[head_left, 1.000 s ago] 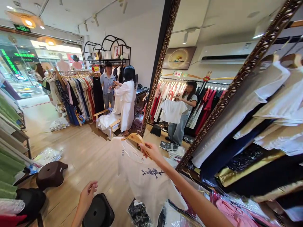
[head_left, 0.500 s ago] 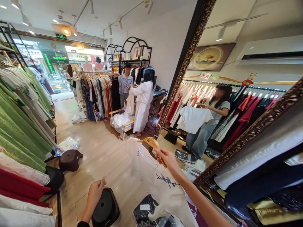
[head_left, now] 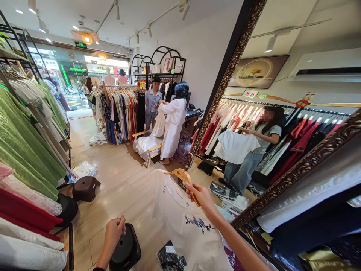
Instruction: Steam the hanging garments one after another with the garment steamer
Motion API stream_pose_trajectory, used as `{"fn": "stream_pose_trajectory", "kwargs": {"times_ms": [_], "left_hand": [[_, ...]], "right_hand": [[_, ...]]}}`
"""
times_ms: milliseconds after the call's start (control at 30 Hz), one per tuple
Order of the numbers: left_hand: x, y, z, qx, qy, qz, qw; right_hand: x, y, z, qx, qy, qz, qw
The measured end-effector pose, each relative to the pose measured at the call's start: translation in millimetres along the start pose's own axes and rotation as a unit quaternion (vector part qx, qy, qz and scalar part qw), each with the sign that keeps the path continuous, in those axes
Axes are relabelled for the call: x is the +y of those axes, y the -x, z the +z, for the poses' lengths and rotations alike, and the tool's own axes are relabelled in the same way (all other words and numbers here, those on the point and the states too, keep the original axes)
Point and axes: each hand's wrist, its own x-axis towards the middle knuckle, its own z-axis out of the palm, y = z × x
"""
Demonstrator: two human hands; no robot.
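Note:
My right hand point(head_left: 197, 192) grips one arm of a wooden clothes hanger point(head_left: 180, 174), its metal hook pointing up and away. From the hanger drapes a white top point(head_left: 172, 210) with dark floral embroidery on its front and a round neckline. Apart from the garment, my left hand point(head_left: 114, 230) is raised over a black stool point(head_left: 126, 246) with its fingers curled together; whether anything small is in them cannot be seen. Under the top's hem lies a dark garment in a clear bag point(head_left: 170, 256), partly covered.
A big ornate framed mirror point(head_left: 225, 71) leans at right, reflecting a person with a white top. Green clothes point(head_left: 25, 139) hang along the left, beside a brown stool point(head_left: 86, 188). Two people stand near a wooden bench point(head_left: 153, 153). Bagged clothes point(head_left: 84, 169) lie on the floor.
The view has shifted slightly, so the room sits a little further right. The white top hangs more openly toward me, showing its embroidery better. My left fingers have curled in more.

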Motion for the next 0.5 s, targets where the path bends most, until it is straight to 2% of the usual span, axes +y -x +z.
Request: {"fn": "stream_pose_trajectory", "kwargs": {"times_ms": [167,300,500], "left_hand": [[-1.1,2.6,0.0,-0.013,-0.01,0.051,0.999],[-6.1,4.3,2.5,-0.007,-0.036,0.037,0.999],[-8.0,6.6,2.6,-0.011,0.0,0.016,1.0]], "right_hand": [[0.1,4.3,0.1,-0.003,-0.005,0.002,1.0],[0.5,4.4,1.3,-0.002,-0.009,0.006,1.0],[-0.1,2.0,3.9,-0.002,-0.008,0.003,1.0]]}}
